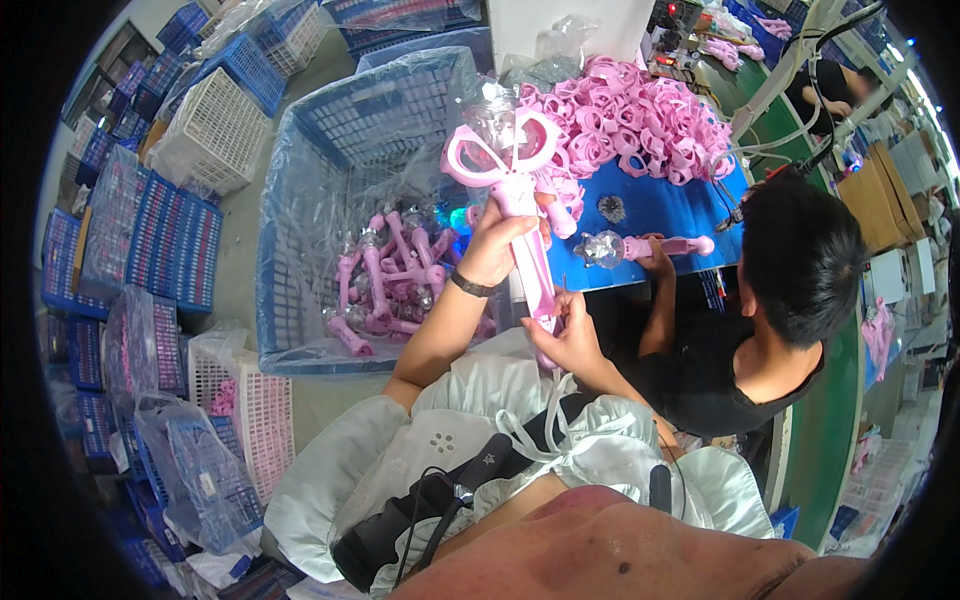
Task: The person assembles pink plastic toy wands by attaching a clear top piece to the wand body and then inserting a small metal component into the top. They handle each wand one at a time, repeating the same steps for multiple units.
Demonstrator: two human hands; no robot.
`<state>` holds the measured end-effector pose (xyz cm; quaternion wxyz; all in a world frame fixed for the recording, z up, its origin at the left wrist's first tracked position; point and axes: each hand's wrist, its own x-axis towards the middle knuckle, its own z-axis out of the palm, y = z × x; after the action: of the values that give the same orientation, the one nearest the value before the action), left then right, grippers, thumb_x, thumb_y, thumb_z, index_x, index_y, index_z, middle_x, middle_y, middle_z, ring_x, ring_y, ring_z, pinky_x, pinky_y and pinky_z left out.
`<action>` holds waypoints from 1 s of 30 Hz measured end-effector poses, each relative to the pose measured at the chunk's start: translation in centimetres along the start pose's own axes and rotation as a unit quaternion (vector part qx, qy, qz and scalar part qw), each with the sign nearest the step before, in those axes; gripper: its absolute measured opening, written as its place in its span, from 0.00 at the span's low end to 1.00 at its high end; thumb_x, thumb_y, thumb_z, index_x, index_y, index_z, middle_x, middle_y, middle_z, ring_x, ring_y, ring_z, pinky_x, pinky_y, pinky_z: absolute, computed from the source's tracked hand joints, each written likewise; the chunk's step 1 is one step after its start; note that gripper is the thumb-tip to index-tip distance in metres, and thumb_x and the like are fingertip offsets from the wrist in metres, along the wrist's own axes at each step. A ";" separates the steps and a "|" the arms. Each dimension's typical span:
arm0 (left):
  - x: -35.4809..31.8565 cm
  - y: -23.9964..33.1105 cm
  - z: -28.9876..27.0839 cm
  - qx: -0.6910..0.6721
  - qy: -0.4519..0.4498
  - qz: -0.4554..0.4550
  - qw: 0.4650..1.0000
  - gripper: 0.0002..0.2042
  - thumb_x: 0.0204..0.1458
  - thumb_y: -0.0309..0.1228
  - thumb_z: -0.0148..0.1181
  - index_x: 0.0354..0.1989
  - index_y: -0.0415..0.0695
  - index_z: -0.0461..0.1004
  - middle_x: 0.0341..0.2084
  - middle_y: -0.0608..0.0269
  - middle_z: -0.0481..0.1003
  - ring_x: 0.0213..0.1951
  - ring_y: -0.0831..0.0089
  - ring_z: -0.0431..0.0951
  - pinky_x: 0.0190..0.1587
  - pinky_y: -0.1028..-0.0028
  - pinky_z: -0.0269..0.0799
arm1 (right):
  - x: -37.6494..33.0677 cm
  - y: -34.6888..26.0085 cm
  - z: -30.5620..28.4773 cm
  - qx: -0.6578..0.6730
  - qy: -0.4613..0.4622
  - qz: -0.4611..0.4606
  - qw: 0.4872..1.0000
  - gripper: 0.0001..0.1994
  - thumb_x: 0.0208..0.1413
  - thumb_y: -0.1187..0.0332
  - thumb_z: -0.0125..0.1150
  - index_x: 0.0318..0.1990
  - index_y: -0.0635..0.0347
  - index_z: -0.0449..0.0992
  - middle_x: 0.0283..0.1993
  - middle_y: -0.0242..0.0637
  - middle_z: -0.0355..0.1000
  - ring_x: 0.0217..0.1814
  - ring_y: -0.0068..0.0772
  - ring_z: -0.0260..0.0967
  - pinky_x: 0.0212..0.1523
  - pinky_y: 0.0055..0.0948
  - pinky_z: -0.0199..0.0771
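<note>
Left hand [497, 243] and right hand [565, 335] grip pink wand [525, 205] beside crate rim [480, 120]

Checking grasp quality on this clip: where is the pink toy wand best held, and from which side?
By its straight handle, from the side. The pink toy wand stands nearly upright, its looped head and clear top too wide to hold. The left hand already wraps the upper handle; the right hand pinches its lower end.

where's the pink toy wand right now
In the head view it is upper centre: the pink toy wand is held upright between the left hand and right hand, in front of the blue basket.
</note>
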<state>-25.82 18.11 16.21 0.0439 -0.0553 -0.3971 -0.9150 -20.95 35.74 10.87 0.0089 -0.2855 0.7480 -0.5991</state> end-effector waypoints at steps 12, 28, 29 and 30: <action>2.1 0.8 -0.5 -0.129 -0.001 0.097 0.987 0.40 0.48 0.65 0.44 0.56 0.39 0.61 0.44 0.50 0.72 0.29 0.70 0.73 0.30 0.74 0.71 | 0.0 0.6 0.0 0.075 -0.051 -0.017 0.996 0.22 0.45 0.71 0.68 0.35 0.60 0.55 0.39 0.47 0.68 0.34 0.24 0.65 0.33 0.25 0.68; 2.2 2.5 -1.1 -0.404 -0.217 0.000 0.889 0.47 0.41 0.69 0.50 0.53 0.31 0.60 0.44 0.54 0.70 0.18 0.79 0.63 0.18 0.80 0.63 | 1.6 -1.3 -3.0 0.041 0.023 0.080 0.996 0.09 0.60 0.67 0.50 0.40 0.64 0.70 0.25 0.30 0.66 0.24 0.15 0.60 0.26 0.17 0.61; 2.1 2.5 -1.1 -0.397 -0.219 -0.001 0.891 0.47 0.41 0.70 0.49 0.53 0.32 0.60 0.43 0.54 0.70 0.18 0.78 0.63 0.18 0.80 0.63 | 1.9 -1.8 -3.2 0.036 0.030 0.075 0.996 0.08 0.58 0.69 0.54 0.41 0.63 0.72 0.25 0.31 0.67 0.24 0.16 0.60 0.27 0.18 0.62; 2.1 2.6 -1.1 -0.392 -0.215 -0.003 0.894 0.47 0.41 0.70 0.47 0.53 0.33 0.61 0.43 0.54 0.71 0.18 0.78 0.63 0.18 0.79 0.63 | 2.3 -2.5 -3.5 0.032 0.037 0.070 0.996 0.09 0.56 0.70 0.57 0.42 0.63 0.73 0.24 0.31 0.67 0.24 0.16 0.60 0.28 0.19 0.63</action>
<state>-27.66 15.51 17.63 -0.0701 -0.2624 -0.0058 -0.9624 -23.10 37.54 14.83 0.0322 -0.2093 0.7467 -0.6306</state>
